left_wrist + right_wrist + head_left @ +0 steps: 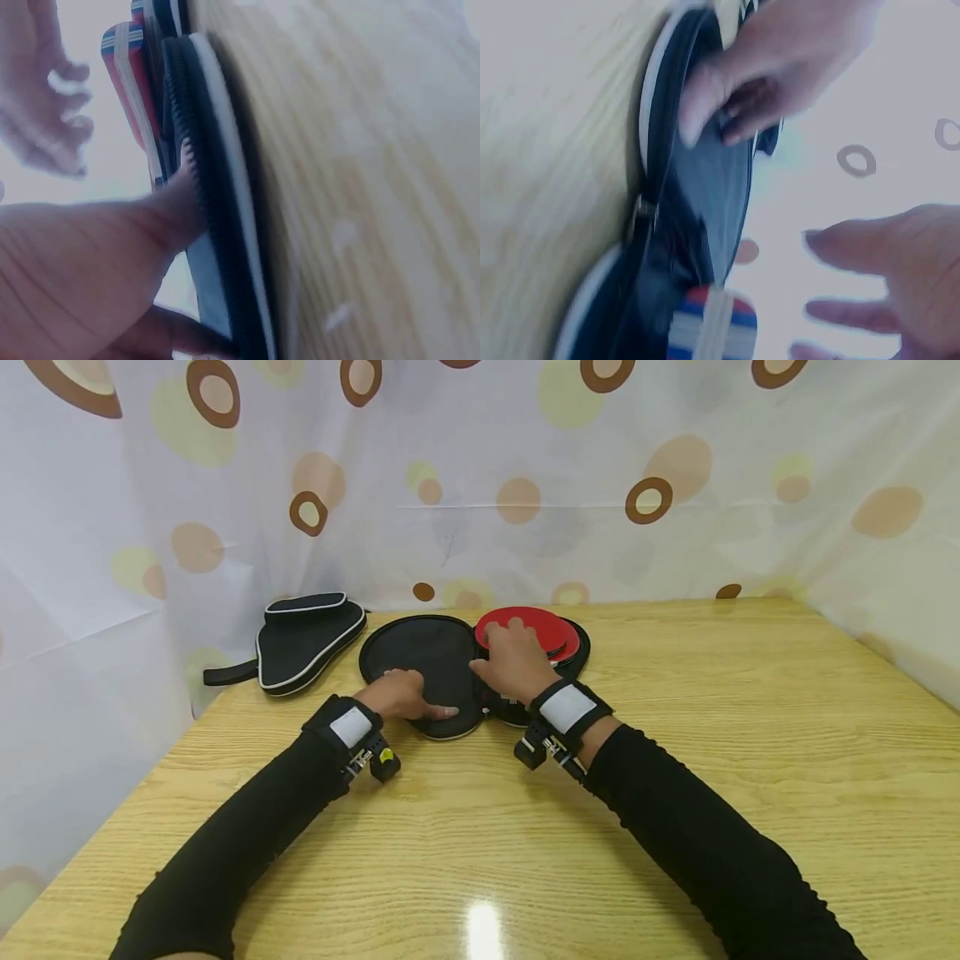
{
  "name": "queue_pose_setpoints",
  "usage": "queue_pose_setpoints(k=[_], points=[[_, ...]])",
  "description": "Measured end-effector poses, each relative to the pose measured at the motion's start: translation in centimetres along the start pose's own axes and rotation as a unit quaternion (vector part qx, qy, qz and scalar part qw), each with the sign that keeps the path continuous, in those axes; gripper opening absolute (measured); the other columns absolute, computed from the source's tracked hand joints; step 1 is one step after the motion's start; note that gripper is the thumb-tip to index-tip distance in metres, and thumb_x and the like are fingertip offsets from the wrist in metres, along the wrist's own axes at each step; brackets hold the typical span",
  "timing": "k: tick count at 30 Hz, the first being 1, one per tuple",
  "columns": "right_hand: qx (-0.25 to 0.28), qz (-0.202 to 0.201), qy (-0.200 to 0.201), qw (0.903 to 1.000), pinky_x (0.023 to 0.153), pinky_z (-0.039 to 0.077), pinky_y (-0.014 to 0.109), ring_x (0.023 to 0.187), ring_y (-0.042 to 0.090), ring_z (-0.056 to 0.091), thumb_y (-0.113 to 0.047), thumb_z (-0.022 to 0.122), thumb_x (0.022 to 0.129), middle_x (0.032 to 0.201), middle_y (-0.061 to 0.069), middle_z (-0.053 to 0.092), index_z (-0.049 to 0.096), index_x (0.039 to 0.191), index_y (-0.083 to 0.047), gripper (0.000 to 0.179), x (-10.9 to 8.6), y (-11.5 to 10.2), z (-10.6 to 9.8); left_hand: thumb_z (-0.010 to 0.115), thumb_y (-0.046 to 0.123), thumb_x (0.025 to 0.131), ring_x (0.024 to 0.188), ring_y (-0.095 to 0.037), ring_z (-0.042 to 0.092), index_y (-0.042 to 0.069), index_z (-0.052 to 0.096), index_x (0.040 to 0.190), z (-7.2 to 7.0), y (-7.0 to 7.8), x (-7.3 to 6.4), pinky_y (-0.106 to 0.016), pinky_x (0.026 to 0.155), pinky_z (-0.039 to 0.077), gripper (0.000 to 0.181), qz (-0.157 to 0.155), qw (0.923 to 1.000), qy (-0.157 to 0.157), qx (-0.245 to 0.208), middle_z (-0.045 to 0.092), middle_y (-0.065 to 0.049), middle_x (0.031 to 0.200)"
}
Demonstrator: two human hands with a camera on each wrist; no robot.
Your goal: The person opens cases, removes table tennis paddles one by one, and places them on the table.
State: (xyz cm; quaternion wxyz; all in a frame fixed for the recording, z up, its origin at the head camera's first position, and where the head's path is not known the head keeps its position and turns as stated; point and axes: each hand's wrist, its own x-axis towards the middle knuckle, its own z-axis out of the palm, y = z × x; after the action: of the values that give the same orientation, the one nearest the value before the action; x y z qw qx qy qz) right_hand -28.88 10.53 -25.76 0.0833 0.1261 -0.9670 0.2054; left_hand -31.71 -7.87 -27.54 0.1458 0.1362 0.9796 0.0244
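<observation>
A black zip case (423, 652) lies unfolded on the table, its two halves side by side. Two red table tennis bats (517, 620), partly overlapping, lie on the right half; their striped handle ends (124, 37) show in the left wrist view. My left hand (397, 693) rests on the left half, thumb stretched along its inner surface near the zip edge. Over the bats is my right hand (517, 662), fingers spread and slightly bent. In the right wrist view these fingers (855, 247) hold nothing and stand apart from the bat handle (712, 330).
A second black case (311, 647) with white piping and a strap (230, 673) lies at the back left of the wooden table (480, 843). Behind the table hangs a patterned curtain (465, 485).
</observation>
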Motion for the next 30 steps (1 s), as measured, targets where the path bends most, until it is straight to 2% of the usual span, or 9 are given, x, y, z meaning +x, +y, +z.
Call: queue_pose_setpoints(k=[2, 4, 7, 9, 12, 16, 19, 24, 30], points=[[-0.01, 0.046, 0.001, 0.9989, 0.087, 0.051, 0.049, 0.104, 0.042, 0.055, -0.027, 0.068, 0.095, 0.122, 0.028, 0.05, 0.054, 0.13, 0.006, 0.05, -0.2, 0.4, -0.2, 0.058, 0.065, 0.093, 0.14, -0.047, 0.038, -0.012, 0.04, 0.147, 0.0, -0.1, 0.0, -0.054, 0.112, 0.035, 0.096, 0.009, 0.9997, -0.013, 0.019, 0.041, -0.033, 0.15], [-0.019, 0.077, -0.015, 0.9968, 0.084, 0.053, 0.049, 0.1, 0.042, 0.058, -0.027, 0.067, 0.095, 0.123, 0.029, 0.048, 0.051, 0.131, 0.007, 0.052, -0.4, 0.9, -0.2, 0.058, 0.066, 0.092, 0.141, -0.047, 0.037, -0.012, 0.038, 0.148, -0.1, -0.3, 0.0, -0.053, 0.112, 0.036, 0.098, 0.017, 0.9989, -0.023, 0.037, 0.04, -0.033, 0.15], [-0.017, 0.093, -0.035, 0.9949, 0.075, 0.056, 0.044, 0.087, 0.038, 0.066, -0.026, 0.065, 0.096, 0.112, 0.027, 0.058, 0.052, 0.124, 0.007, 0.045, -0.6, 1.5, -0.1, 0.06, 0.067, 0.091, 0.142, -0.045, 0.037, -0.01, 0.04, 0.148, -0.1, -0.6, 0.1, -0.052, 0.113, 0.035, 0.098, 0.025, 0.9973, -0.034, 0.06, 0.043, -0.029, 0.151], [-0.013, 0.09, -0.04, 0.9951, 0.068, 0.056, 0.04, 0.077, 0.033, 0.068, -0.025, 0.063, 0.097, 0.096, 0.022, 0.065, 0.054, 0.117, 0.006, 0.038, -0.5, 1.8, 0.0, 0.06, 0.067, 0.091, 0.141, -0.044, 0.038, -0.009, 0.042, 0.147, -0.2, -0.6, 0.1, -0.052, 0.113, 0.035, 0.096, 0.029, 0.9966, -0.038, 0.067, 0.044, -0.028, 0.15], [-0.011, 0.086, -0.044, 0.9953, 0.061, 0.055, 0.036, 0.066, 0.027, 0.068, -0.025, 0.063, 0.097, 0.077, 0.012, 0.067, 0.055, 0.112, 0.004, 0.033, -0.3, 2.1, 0.0, 0.061, 0.067, 0.09, 0.14, -0.042, 0.041, -0.008, 0.044, 0.147, -0.3, -0.5, 0.2, -0.051, 0.113, 0.035, 0.095, 0.031, 0.9961, -0.043, 0.07, 0.045, -0.027, 0.15], [-0.025, 0.087, -0.046, 0.9948, 0.062, 0.054, 0.036, 0.066, 0.028, 0.067, -0.026, 0.063, 0.097, 0.079, 0.014, 0.065, 0.056, 0.117, 0.005, 0.037, 0.0, 2.2, 0.0, 0.06, 0.067, 0.091, 0.138, -0.039, 0.044, -0.007, 0.044, 0.147, -0.5, -0.4, 0.2, -0.049, 0.112, 0.037, 0.094, 0.03, 0.9959, -0.047, 0.072, 0.045, -0.027, 0.15], [-0.041, 0.089, -0.038, 0.9945, 0.063, 0.054, 0.039, 0.072, 0.031, 0.068, -0.026, 0.064, 0.096, 0.084, 0.017, 0.065, 0.059, 0.113, 0.004, 0.035, 0.2, 2.1, 0.0, 0.06, 0.067, 0.091, 0.138, -0.039, 0.044, -0.007, 0.044, 0.147, -0.6, -0.3, 0.3, -0.049, 0.112, 0.037, 0.094, 0.03, 0.9957, -0.047, 0.074, 0.045, -0.027, 0.15], [-0.064, 0.074, -0.017, 0.995, 0.064, 0.056, 0.041, 0.076, 0.035, 0.068, -0.023, 0.065, 0.093, 0.076, 0.014, 0.063, 0.059, 0.088, -0.001, 0.024, 0.6, 1.8, 0.4, 0.059, 0.067, 0.092, 0.14, -0.039, 0.042, -0.006, 0.045, 0.147, -0.6, -0.4, 0.3, -0.049, 0.113, 0.036, 0.092, 0.03, 0.9951, -0.048, 0.08, 0.044, -0.026, 0.15], [-0.075, 0.045, -0.006, 0.9961, 0.053, 0.047, 0.034, 0.06, 0.028, 0.062, -0.02, 0.067, 0.092, 0.059, 0.006, 0.049, 0.048, 0.065, -0.01, 0.034, 1.1, 2.0, 0.8, 0.058, 0.066, 0.093, 0.139, -0.04, 0.043, -0.007, 0.047, 0.145, -0.4, -0.5, 0.3, -0.049, 0.112, 0.037, 0.09, 0.038, 0.9951, -0.041, 0.082, 0.046, -0.027, 0.149]])
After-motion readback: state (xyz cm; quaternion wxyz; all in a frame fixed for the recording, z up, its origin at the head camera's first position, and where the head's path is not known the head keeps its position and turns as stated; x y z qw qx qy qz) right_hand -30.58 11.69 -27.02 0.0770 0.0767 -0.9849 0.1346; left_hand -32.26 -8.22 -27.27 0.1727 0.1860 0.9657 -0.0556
